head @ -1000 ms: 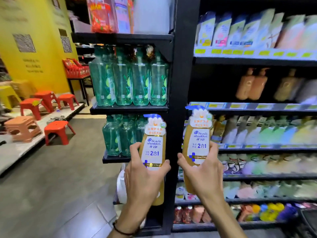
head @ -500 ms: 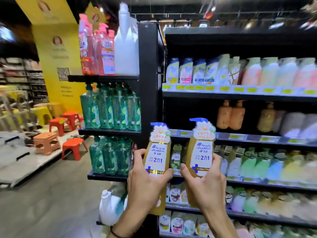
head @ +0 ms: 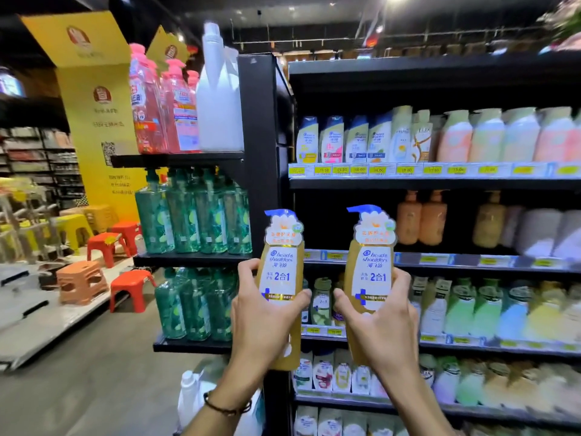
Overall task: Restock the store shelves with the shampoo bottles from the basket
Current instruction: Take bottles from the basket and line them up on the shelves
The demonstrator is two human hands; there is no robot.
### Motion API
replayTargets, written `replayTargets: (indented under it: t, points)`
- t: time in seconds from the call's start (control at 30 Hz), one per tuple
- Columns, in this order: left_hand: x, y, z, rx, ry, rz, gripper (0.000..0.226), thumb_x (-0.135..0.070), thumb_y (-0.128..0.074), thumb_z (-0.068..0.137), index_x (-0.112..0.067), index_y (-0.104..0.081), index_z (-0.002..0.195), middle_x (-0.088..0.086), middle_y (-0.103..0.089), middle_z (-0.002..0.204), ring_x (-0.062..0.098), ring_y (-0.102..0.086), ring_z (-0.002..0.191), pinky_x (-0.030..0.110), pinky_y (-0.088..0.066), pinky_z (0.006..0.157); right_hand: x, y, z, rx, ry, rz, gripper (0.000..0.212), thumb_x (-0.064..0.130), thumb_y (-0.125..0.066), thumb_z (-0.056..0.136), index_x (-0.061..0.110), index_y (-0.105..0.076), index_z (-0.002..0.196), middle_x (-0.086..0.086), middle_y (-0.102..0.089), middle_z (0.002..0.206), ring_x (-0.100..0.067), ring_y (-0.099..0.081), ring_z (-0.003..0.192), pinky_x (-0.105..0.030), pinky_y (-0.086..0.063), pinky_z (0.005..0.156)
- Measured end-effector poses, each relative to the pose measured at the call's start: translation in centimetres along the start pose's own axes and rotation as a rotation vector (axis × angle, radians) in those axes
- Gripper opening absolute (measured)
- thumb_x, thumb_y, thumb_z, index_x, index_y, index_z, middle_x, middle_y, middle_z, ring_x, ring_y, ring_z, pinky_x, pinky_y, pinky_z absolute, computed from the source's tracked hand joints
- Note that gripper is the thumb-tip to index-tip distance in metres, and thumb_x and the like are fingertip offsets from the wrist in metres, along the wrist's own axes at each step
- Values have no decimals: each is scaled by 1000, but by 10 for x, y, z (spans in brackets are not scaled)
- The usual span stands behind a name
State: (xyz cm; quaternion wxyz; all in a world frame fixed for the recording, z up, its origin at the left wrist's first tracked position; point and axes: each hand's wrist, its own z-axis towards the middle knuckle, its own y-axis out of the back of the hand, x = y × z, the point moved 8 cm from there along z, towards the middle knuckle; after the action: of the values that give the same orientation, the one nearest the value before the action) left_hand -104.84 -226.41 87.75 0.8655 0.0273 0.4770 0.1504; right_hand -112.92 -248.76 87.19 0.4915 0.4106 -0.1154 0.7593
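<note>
Amber plastic shampoo bottle with blue pump (head: pixel 280 275) upright in left hand (head: pixel 264 328) grip, fingers wrapped round; matching second bottle (head: pixel 372 272) likewise in right hand (head: pixel 383 328).

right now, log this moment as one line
left hand: grips left shampoo bottle | right hand: grips right shampoo bottle | bottles: upright, apart | place: before shelf unit, not yet shelved

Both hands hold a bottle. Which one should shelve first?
Right, probably. The right hand holds the right bottle before the dark gap beside the orange bottles; the left bottle, in the left hand, faces the post.
</note>
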Motion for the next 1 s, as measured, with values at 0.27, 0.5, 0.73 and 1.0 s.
replayTargets:
  t: [0.27,0.5,0.73,1.0]
  points:
    - [20,-13,40,-9,26,9,73,-59,-82,56,-42,-34,108,-13,-70,79,8,-67,74,34,-50,62,-8,-34,15,-12,-7,-8,71,63,-77,66,33,-34,114,16,-68,83,-11,-67,75,-25,-48,59]
    - [44,-61,80,31,60,14,73,-59,-82,57,-40,-33,107,-8,-72,84,25,-70,78,50,-58,71,-45,-75,45,40,-9,-40,74,66,-74,64,30,-36,115,4,-74,92,-23,-70,83,-37,-54,70]
    - [74,-137,131,176,237,-27,69,-59,-86,51,-38,-41,99,-9,-70,88,13,-70,74,35,-57,57,-106,-114,96,102,-101,13,73,58,-82,68,30,-37,118,5,-73,93,-23,-69,87,-39,-55,76]
    - [104,-229,214,324,457,-80,82,-49,-91,41,-19,-47,104,5,-66,96,16,-63,61,24,-48,45,-155,-132,152,107,-151,14,72,66,-77,64,35,-38,115,16,-68,83,-18,-63,78,-34,-47,67]
